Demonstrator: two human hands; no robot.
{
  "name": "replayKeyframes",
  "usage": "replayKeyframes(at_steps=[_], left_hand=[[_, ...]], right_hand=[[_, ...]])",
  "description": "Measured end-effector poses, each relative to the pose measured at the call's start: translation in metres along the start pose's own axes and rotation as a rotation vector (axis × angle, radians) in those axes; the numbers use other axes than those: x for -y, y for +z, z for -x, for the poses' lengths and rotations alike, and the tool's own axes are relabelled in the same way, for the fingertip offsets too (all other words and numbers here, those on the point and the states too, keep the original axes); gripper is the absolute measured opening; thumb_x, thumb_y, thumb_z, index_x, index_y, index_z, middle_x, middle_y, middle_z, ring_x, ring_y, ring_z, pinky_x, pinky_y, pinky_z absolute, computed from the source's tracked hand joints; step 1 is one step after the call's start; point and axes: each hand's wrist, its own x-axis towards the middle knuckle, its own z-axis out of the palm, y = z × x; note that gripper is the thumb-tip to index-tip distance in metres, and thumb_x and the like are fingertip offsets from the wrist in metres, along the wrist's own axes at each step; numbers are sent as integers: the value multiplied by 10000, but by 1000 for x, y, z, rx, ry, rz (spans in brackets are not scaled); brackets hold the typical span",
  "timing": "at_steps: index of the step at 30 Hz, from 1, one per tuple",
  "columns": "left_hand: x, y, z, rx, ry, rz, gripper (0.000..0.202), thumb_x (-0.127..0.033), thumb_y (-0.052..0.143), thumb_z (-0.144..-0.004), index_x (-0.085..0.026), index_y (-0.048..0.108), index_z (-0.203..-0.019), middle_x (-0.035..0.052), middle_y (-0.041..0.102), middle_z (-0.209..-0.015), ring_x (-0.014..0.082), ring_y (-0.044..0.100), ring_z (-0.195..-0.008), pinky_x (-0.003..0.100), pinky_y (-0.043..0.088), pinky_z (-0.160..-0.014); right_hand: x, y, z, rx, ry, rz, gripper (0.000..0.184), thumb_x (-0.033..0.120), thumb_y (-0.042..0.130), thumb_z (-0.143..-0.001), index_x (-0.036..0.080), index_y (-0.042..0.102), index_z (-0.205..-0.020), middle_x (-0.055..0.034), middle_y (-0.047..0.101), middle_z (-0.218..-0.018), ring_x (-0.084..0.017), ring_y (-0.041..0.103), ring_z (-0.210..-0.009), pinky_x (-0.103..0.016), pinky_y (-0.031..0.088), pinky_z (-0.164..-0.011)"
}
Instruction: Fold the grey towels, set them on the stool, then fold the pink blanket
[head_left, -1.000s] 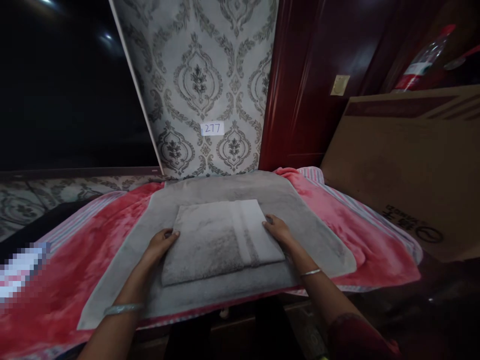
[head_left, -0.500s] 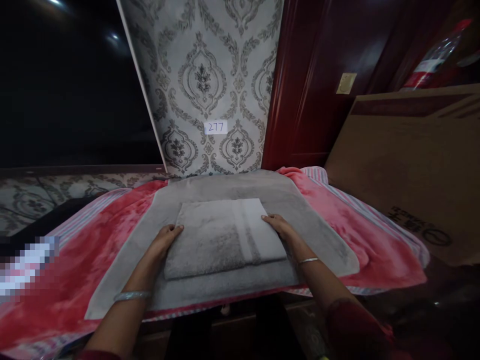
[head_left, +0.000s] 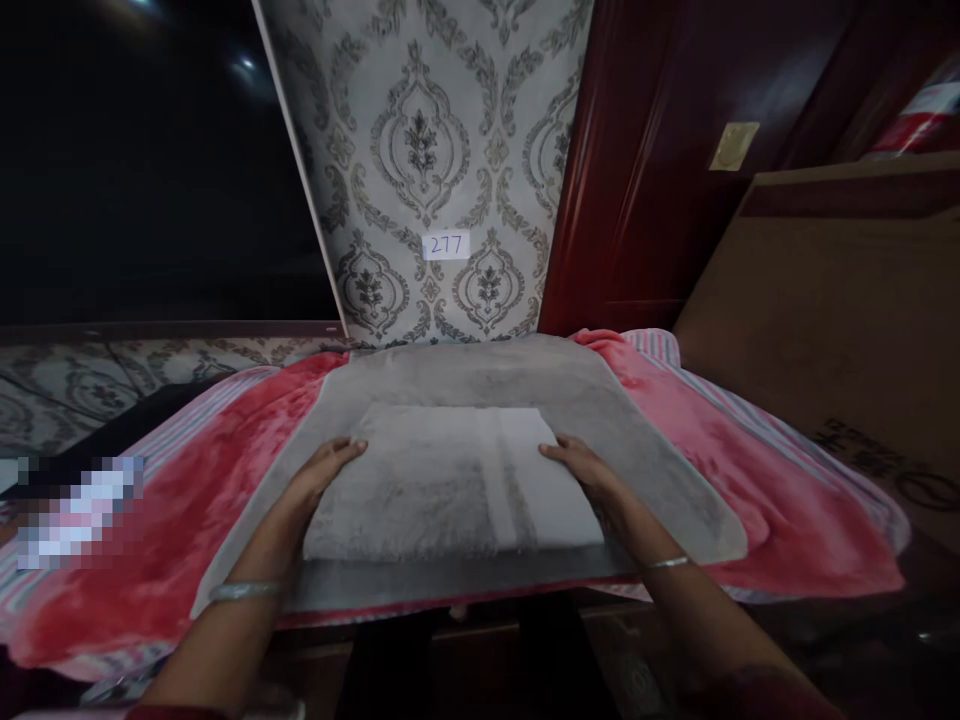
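A folded grey towel [head_left: 442, 485] with a white stripe band lies in front of me, on top of a larger grey towel [head_left: 622, 440] spread flat. My left hand [head_left: 311, 485] grips the folded towel's left edge, thumb on top and fingers tucked under. On the opposite edge my right hand [head_left: 589, 472] holds it the same way. The folded towel looks raised a little at its near edge, with a dark shadow beneath it. Both wrists wear a thin bangle.
A red fleece blanket [head_left: 150, 510] with striped borders covers the table. A patterned wallpaper panel with a "277" label [head_left: 445, 245] stands behind. Dark red wood door [head_left: 645, 180] at back right. A large cardboard box [head_left: 840, 310] stands at the right.
The folded towel has come toward me and its near edge has risen off the spread towel, both hands still holding its sides. The camera has shifted slightly left.
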Motion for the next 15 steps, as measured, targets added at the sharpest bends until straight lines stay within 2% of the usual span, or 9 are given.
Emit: replayKeyframes(at_steps=[4, 7, 12, 15], left_hand=[[19, -5, 8, 140, -177, 126, 379, -301, 854, -637, -132, 704, -941, 96, 747, -792, 254, 724, -736, 340, 590, -668], [18, -2, 5, 216, -203, 151, 315, -366, 810, -680, -134, 707, -866, 95, 734, -739, 249, 706, -659, 327, 569, -601], [0, 11, -17, 86, -72, 127, 253, -297, 777, -682, -128, 688, -847, 50, 687, -652, 197, 644, -571, 287, 511, -551], [-4, 18, -24, 34, 26, 122, 388, -242, 768, -681, -131, 683, -1043, -8, 652, -651, 146, 611, -573, 233, 475, -556]], right_hand=[[-20, 1, 6, 45, 38, -73, 341, 325, 722, -753, 159, 663, -1045, -70, 755, -904, -199, 691, -746, -290, 545, -654], [-20, 0, -5, -6, 66, -30, 312, 382, 689, -797, 158, 664, -1013, -82, 750, -880, -196, 678, -702, -287, 531, -605], [-11, 2, -33, -100, 36, 70, 307, 415, 685, -785, 145, 674, -931, -84, 725, -763, -209, 653, -628, -309, 518, -574], [-9, 6, -43, -173, -62, 114, 396, 416, 674, -773, 150, 670, -1066, -82, 745, -894, -216, 680, -728, -311, 539, -645]])
